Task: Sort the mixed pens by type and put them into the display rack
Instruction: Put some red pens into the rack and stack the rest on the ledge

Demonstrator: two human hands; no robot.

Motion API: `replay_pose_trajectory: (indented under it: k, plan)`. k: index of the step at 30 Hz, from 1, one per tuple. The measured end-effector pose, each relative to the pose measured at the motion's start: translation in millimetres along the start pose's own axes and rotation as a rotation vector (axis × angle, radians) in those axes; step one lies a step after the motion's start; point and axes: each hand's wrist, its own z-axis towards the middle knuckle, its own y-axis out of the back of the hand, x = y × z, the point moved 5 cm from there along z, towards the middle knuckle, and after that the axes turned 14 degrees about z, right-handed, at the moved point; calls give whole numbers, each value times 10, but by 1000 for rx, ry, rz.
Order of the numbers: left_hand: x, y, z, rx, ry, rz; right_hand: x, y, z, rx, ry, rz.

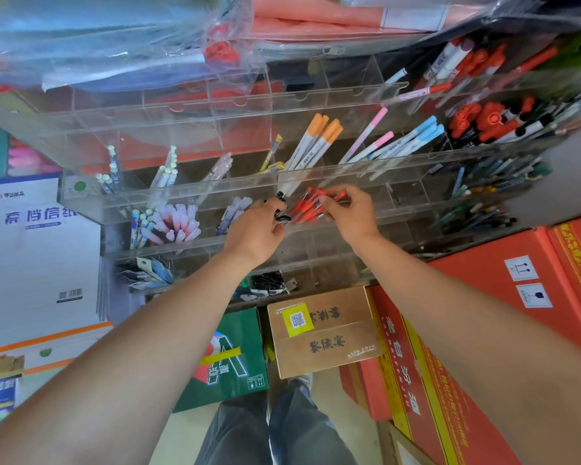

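Note:
A clear acrylic display rack (215,193) with tiered compartments fills the middle of the view. My left hand (259,229) grips a few black-capped pens (280,209) in front of a middle-row compartment. Just to its right, my right hand (349,213) pinches red pens (307,206) from a bunch of several that lies between both hands. Orange-capped pens (319,139), pink pens (371,139) and light-blue pens (413,135) stand in the row above. Pale pink pens (178,223) fill a compartment to the left.
Red-capped markers (483,119) crowd the rack's right end, with dark pens (490,176) below them. Plastic-wrapped goods (131,38) hang overhead. Red cartons (483,297), a brown box (322,330) and a green box (235,357) stand below; a white box (37,246) sits at left.

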Motion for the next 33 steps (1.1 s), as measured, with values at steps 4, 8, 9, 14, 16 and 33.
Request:
replay_pose_trajectory:
  k: [4,8,9,14,16,33]
  plan:
    - [-10,19,-47,-113,32,62,79,7,19,36,126,-193]
    - [-34,-40,-78,-153,28,96,94,118,-50,-98,209,-135]
    - [-41,-49,-80,-153,31,93,77,133,-68,-106,206,-99]
    - [-86,-34,-70,-148,65,68,26,35,-96,33,247,-160]
    - [-95,-25,-67,-150,68,51,9,-28,-83,48,270,-260]
    - [268,395,-449,-417,42,-45,528,-698,-451,202,421,-183]
